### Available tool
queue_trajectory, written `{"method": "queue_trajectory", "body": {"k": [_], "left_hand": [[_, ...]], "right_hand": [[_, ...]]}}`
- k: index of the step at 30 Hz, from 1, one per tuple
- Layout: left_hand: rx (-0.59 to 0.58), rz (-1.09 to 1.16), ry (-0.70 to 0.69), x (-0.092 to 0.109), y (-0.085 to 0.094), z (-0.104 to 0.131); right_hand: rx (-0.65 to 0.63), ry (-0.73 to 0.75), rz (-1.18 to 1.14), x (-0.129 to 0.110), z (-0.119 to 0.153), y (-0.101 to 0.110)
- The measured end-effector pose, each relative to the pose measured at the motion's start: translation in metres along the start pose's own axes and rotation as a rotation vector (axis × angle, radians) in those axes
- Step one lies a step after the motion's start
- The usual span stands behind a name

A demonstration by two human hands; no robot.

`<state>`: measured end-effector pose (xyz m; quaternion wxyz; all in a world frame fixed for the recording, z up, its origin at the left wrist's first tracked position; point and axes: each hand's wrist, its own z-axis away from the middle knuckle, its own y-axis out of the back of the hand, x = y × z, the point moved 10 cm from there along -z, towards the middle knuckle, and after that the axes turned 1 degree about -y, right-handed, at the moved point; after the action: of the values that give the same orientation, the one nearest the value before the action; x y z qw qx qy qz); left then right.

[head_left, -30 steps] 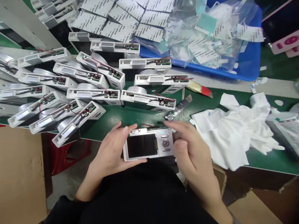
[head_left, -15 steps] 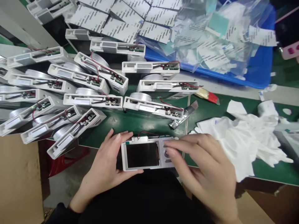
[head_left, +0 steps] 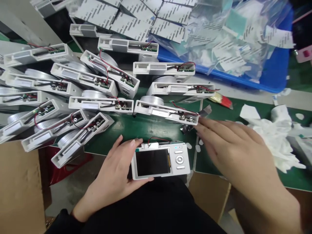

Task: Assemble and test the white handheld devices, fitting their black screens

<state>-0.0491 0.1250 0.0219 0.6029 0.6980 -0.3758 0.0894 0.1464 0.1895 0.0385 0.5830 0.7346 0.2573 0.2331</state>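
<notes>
Right hand (head_left: 235, 148) now near open casing (head_left: 156, 112), silver tool (head_left: 185, 129)

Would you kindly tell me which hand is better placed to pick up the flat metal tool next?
The right hand, I think: it is right beside the flat metal tool, though contact is unclear, while the left hand is occupied holding the white device.

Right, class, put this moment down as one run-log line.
left hand: holds camera by one end | right hand: at silver tool, grip unclear | screen: dark | light: blue
</notes>
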Motion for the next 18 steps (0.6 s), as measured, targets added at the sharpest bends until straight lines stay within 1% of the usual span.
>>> {"method": "queue_trajectory", "body": {"k": [2, 3, 5, 7, 10, 11, 13, 15, 17, 18], "left_hand": [[-0.019, -0.029, -0.014, 0.001, 0.001, 0.001], [-0.018, -0.041, -0.027, 0.003, 0.002, 0.002], [-0.008, -0.07, -0.055, 0.009, 0.004, 0.003], [-0.005, -0.112, -0.077, 0.017, 0.004, 0.002], [-0.061, -0.215, -0.105, 0.03, -0.004, -0.007], [-0.084, -0.254, -0.107, 0.032, -0.008, -0.01], [-0.093, -0.302, -0.104, 0.033, -0.011, -0.016], [-0.058, -0.265, -0.08, 0.03, -0.007, -0.017], [-0.017, -0.107, 0.019, 0.019, 0.001, -0.012], [0.008, 0.031, 0.108, 0.011, 0.005, -0.007]], "right_hand": [[0.003, 0.096, 0.05, -0.001, 0.0, -0.002], [0.01, 0.12, 0.059, 0.0, 0.0, -0.002], [0.012, 0.116, 0.029, 0.005, 0.0, -0.003], [-0.002, 0.08, -0.018, 0.011, -0.002, -0.005], [-0.009, 0.093, -0.005, 0.012, -0.005, -0.007], [0.01, 0.107, 0.023, 0.01, -0.006, -0.004], [0.076, 0.097, 0.059, 0.009, -0.008, 0.006], [0.194, 0.026, 0.003, 0.013, -0.005, 0.024], [0.342, -0.096, -0.162, 0.022, 0.006, 0.044], [0.41, -0.198, -0.276, 0.031, 0.014, 0.051]]}}
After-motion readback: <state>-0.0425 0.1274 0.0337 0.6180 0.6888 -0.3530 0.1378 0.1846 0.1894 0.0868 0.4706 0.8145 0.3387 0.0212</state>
